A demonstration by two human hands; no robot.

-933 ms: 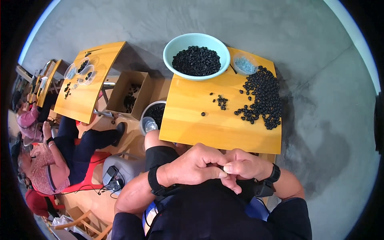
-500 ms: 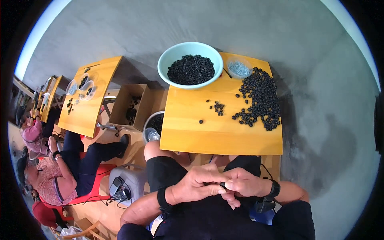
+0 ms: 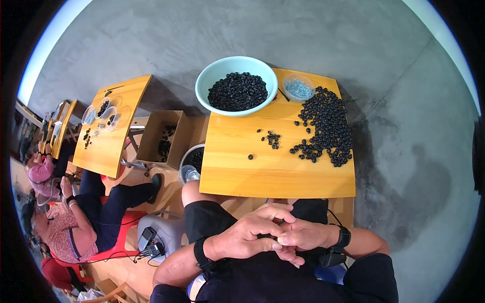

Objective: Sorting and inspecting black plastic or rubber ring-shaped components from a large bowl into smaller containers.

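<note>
Head view: any marking on the black pieces (image 3: 328, 126) is too small for me to read. These pieces are small, dark and slightly shiny; most in the broad spread along the right side of my yellow wooden table (image 3: 242, 182) look round, like beads, and lie at mixed angles with no common axis. A small cluster (image 3: 273, 139) sits apart near the middle, some of its members looking longer than wide, and one single piece (image 3: 250, 157) lies nearer to me. More black pieces fill the pale blue basin (image 3: 203, 83) at the far left corner; just beside it a slim dark strip (image 3: 283, 95) slants from upper left to lower right, toward a clear tub (image 3: 305, 78) of silvery-blue bits (image 3: 299, 90). My left hand (image 3: 247, 236) and right hand (image 3: 305, 235) meet above my lap, short of the table's near edge, fingers bent, thumbs close together. Whether either grips a piece I cannot tell, since the fingers hide the space between them.
</note>
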